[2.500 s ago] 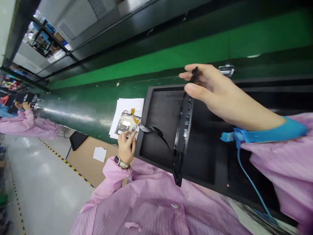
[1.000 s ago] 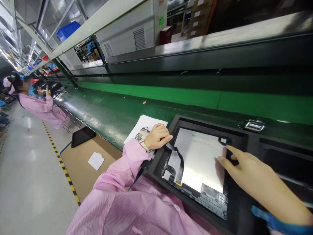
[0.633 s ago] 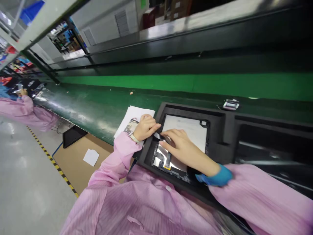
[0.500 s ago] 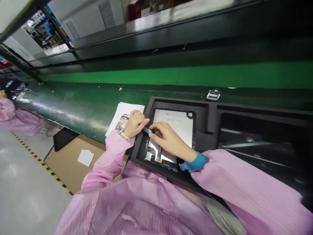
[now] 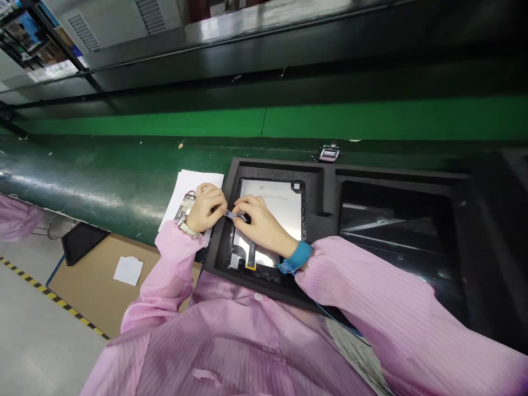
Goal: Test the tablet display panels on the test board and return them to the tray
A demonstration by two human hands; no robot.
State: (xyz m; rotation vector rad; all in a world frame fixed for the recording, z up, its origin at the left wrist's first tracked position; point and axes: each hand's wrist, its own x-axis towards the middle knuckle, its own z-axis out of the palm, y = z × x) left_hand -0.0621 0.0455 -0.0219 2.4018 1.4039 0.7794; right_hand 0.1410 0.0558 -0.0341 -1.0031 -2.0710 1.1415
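My left hand (image 5: pixel 207 207) is closed, its thumb and fingertips pinching the end of a small grey ribbon cable (image 5: pixel 229 214). From the other side, my right hand (image 5: pixel 262 223) grips the same cable between thumb and fingers. A short dark part shows by its fingertips; I cannot make out its kind. Both hands are over the left side of a tablet screen assembly (image 5: pixel 284 206), silver back up in a black frame. A flat flex cable (image 5: pixel 251 254) with a yellow end lies on its lower part. Partly under my left hand is a circuit board (image 5: pixel 185 204) on white paper (image 5: pixel 175 190).
A black foam tray (image 5: pixel 329 187) holds the assembly; its right recess has a glossy dark panel (image 5: pixel 383 220). Behind it stands a metal tally counter (image 5: pixel 329 153). Below left are cardboard (image 5: pixel 97 280) and a black tray (image 5: pixel 82 242). Another person's pink sleeve (image 5: pixel 18 217) shows far left.
The view has shifted right, so the bench things appear further left. My left fingers have curled to meet the ribbon cable, and more of it shows between the hands.
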